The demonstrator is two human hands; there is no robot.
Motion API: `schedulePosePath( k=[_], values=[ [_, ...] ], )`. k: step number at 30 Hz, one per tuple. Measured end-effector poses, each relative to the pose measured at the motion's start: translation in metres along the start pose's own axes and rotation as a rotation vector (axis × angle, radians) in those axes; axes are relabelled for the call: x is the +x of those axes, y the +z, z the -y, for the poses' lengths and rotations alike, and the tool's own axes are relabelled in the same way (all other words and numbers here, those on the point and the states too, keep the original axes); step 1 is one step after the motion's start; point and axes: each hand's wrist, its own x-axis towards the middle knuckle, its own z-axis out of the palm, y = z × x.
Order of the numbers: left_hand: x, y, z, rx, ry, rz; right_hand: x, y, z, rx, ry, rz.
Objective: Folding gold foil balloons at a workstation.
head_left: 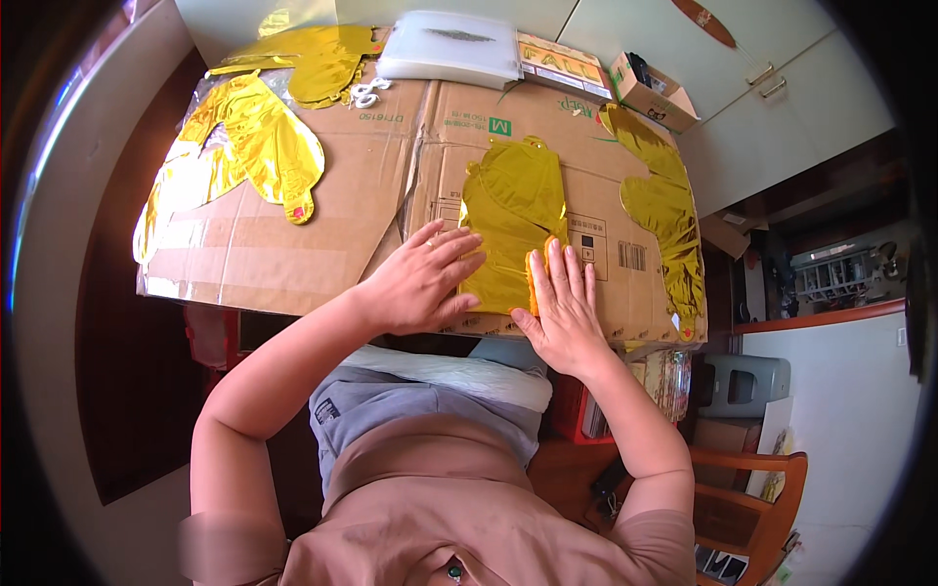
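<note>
A flat, deflated gold foil balloon (514, 210) lies on a flattened brown cardboard sheet (352, 186) that covers the table. My left hand (420, 278) presses palm down on the balloon's lower left edge, fingers spread. Palm down too, my right hand (564, 303) rests flat on the balloon's lower right part, where an orange strip (534, 278) shows beside my fingers. Neither hand grips anything.
More flat gold foil balloons lie at the left (244, 146), the back (318, 59) and the right edge (669, 210) of the cardboard. A white flat box (451, 47), a printed packet (562, 63) and a small open carton (653, 93) sit at the back. A wooden chair (757, 498) stands lower right.
</note>
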Motion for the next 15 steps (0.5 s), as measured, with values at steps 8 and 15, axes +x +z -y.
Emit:
schedulePosePath(
  k=[8, 15],
  values=[
    [0.025, -0.004, 0.043, 0.037, -0.033, -0.087, 0.001, -0.001, 0.001, 0.003, 0.001, 0.017],
    [0.013, -0.016, 0.021, 0.062, 0.116, -0.251, 0.001, 0.002, -0.001, 0.008, -0.011, 0.007]
  ],
)
